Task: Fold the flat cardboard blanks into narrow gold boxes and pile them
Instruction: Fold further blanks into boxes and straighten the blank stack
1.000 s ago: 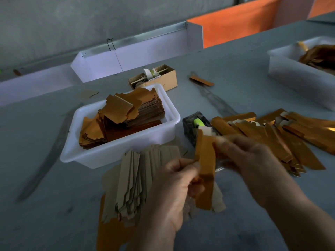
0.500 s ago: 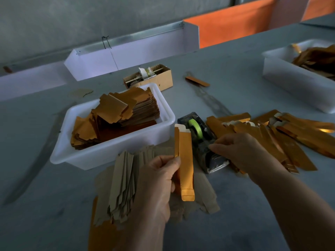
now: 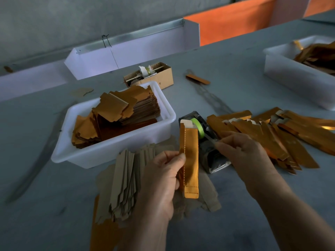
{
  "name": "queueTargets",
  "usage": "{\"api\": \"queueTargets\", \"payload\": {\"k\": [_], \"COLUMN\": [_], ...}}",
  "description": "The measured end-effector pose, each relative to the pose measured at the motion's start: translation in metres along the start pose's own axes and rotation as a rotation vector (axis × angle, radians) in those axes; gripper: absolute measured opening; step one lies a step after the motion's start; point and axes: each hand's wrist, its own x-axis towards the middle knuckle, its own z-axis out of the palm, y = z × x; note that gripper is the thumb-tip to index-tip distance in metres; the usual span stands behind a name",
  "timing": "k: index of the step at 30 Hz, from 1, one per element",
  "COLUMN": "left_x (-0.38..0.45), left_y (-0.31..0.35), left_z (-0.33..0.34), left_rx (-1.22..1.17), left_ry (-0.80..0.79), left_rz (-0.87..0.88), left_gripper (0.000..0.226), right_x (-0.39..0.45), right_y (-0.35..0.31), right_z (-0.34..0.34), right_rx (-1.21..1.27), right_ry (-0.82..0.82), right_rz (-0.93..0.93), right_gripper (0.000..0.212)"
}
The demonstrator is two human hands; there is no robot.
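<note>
Pinching narrow gold box (image 3: 189, 160) upright in left hand (image 3: 161, 178), right hand (image 3: 243, 151) pinching tape at dispenser (image 3: 204, 134).

We have a single wide-angle view from a head-worn camera, looking forward and down across the grey table (image 3: 235, 223), close above the two hands at the bottom edge, with the far wall (image 3: 72, 19) bowed along the top.

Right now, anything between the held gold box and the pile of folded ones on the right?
Yes. The tape dispenser and the right hand reaching to it sit between the gold box in the left hand and the pile.
</note>
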Motion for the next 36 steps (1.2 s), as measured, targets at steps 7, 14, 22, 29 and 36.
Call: {"api": "queueTargets", "payload": {"k": [7,14,22,29,36], "left_x": [-0.001,0.002,0.006,0.010,0.009], "left_y": [0.009,0.012,0.000,-0.004,-0.012], "left_z": [0.016,0.024,0.036,0.040,0.041], "left_rx": [-0.036,-0.025,0.165,0.138,0.229], "left_ry": [-0.081,-0.107,-0.162,-0.167,-0.131], "left_rz": [0.001,0.032,0.111,0.084,0.151], "left_gripper": [0.012,0.010,0.012,0.012,0.009], "right_x": [-0.005,-0.012,-0.017,-0.019,-0.020], "right_y": [0.016,0.024,0.033,0.033,0.033], "right_z": [-0.002,-0.003,0.000,0.000,0.001], "right_rx": [-0.007,0.108,0.041,-0.011,-0.163], "right_ry": [0.072,0.073,0.066,0.055,0.098], "right_rz": [-0.038,-0.045,-0.049,-0.071,-0.212], "right_gripper": [0.015,0.017,0.015,0.013,0.021]}}
